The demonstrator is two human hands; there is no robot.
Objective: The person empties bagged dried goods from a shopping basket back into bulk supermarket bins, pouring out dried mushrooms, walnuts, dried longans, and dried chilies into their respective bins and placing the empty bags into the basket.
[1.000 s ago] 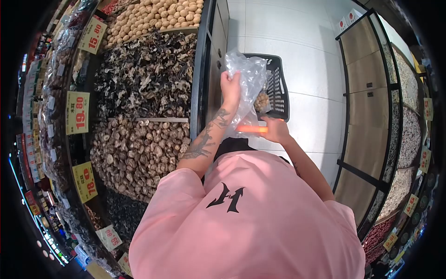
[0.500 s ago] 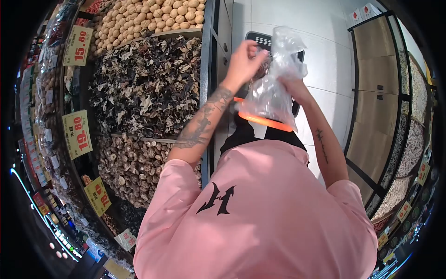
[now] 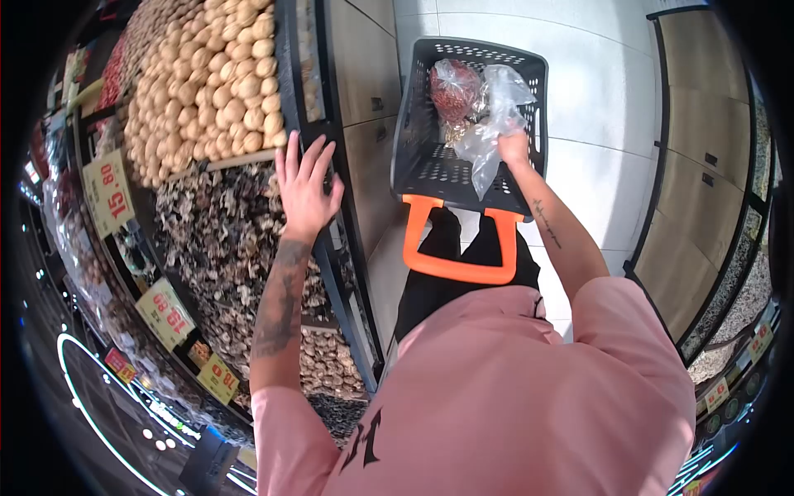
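My left hand (image 3: 308, 186) has its fingers spread at the bin edge, over the border between the walnuts (image 3: 211, 83) and the dried black fungus (image 3: 219, 223); it holds nothing. My right hand (image 3: 513, 149) is closed on a clear plastic bag (image 3: 484, 149), inside the right part of the black shopping basket (image 3: 404, 157). A bag of small red items (image 3: 455, 91) lies in the basket, with another bag of light brown pieces (image 3: 455, 132) beside it. The basket's orange handle (image 3: 459, 269) is folded toward my body.
Dried mushrooms (image 3: 331, 360) fill a bin below the fungus. Price signs (image 3: 108, 193) line the far left. Wooden cabinets (image 3: 360, 66) stand left of the basket, and more cabinets (image 3: 695, 157) line the right of the tiled floor (image 3: 595, 107).
My left hand has moved left from near the plastic bag to the bin edge. My right hand has lowered the bag into the basket, which now shows more fully, with its handle uncovered.
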